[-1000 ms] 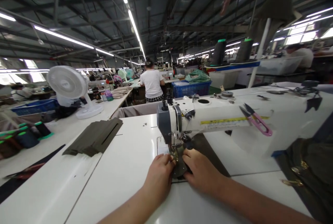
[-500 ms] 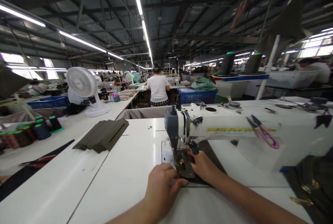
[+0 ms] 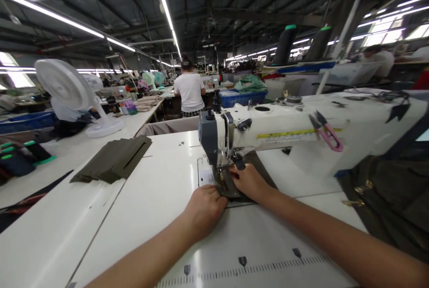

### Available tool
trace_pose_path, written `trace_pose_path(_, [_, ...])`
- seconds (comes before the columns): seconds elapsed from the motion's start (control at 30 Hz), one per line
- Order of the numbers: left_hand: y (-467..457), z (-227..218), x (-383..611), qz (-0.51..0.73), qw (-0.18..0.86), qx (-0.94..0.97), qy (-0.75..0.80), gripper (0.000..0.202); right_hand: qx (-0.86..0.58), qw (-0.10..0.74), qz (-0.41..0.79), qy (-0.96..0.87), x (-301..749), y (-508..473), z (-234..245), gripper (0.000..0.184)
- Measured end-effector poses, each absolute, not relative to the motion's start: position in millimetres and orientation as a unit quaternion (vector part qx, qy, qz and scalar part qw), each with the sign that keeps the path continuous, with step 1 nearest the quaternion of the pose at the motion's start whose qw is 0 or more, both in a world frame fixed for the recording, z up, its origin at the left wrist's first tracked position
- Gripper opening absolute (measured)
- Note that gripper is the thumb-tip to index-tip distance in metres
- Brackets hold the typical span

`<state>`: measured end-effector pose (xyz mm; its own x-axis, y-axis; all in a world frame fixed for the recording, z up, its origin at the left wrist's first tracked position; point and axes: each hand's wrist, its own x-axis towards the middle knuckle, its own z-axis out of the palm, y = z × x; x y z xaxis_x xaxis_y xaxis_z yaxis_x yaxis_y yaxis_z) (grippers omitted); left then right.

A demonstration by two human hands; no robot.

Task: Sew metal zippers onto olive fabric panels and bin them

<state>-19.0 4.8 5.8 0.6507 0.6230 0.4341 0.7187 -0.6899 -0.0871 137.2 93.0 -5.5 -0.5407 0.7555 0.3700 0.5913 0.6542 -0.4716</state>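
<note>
Under the presser foot of a white sewing machine point(image 3: 288, 123) lies a dark olive fabric piece point(image 3: 232, 189) with a slot in it; a larger dark piece shows beneath it. My left hand point(image 3: 206, 210) is closed at the near left edge of the fabric, fingers bent and thumb tucked in. My right hand point(image 3: 250, 183) is to the right of the needle, its curled fingers gripping the fabric close to the foot. Its fingertips are partly hidden behind a black knob of the machine.
A stack of olive fabric pieces point(image 3: 112, 160) lies to the left on the white table point(image 3: 161, 216). Pink-handled snips point(image 3: 326, 131) rest against the machine arm. Beyond are a white fan point(image 3: 67, 87), thread cones point(image 3: 38, 152) and a seated person point(image 3: 189, 89). Dark fabric with metal clasps point(image 3: 378, 198) lies at right.
The view has tilted down and turned right, bringing a ruler scale on the table edge into sight. Both hands remain at the fabric; the left thumb has drawn in under its fingers.
</note>
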Motion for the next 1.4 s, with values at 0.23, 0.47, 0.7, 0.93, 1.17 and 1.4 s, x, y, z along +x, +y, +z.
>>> trace_pose_path(0.23, [4.2, 2.5, -17.8, -0.190, 0.130, -0.890, -0.393, 0.021, -0.448, 0.248, 0.067, -0.856, 137.1, 94.0, -8.4, 0.020])
trace_pose_path(0.47, [2.7, -1.2, -17.4, -0.166, 0.109, -0.892, -0.406, 0.019, -0.468, 0.210, 0.036, -0.858, 137.9, 93.3, -6.6, 0.021])
trace_pose_path(0.7, [3.8, -3.9, -17.9, -0.154, 0.109, -0.893, -0.409, 0.020, -0.476, 0.189, 0.010, -0.859, 133.7, 94.6, -6.6, 0.023])
trace_pose_path(0.93, [0.9, -0.9, -16.7, -0.150, 0.118, -0.889, -0.416, 0.018, -0.476, 0.181, -0.001, -0.861, 133.9, 89.2, -3.7, 0.018])
trace_pose_path(1.17, [2.2, -5.7, -18.1, -0.150, 0.098, -0.889, -0.421, 0.018, -0.518, 0.191, -0.008, -0.834, 130.0, 101.1, -13.1, 0.023])
trace_pose_path(1.4, [-7.2, 0.7, -21.9, -0.165, 0.096, -0.886, -0.423, 0.018, -0.507, 0.218, 0.023, -0.834, 132.1, 100.3, -10.1, 0.021])
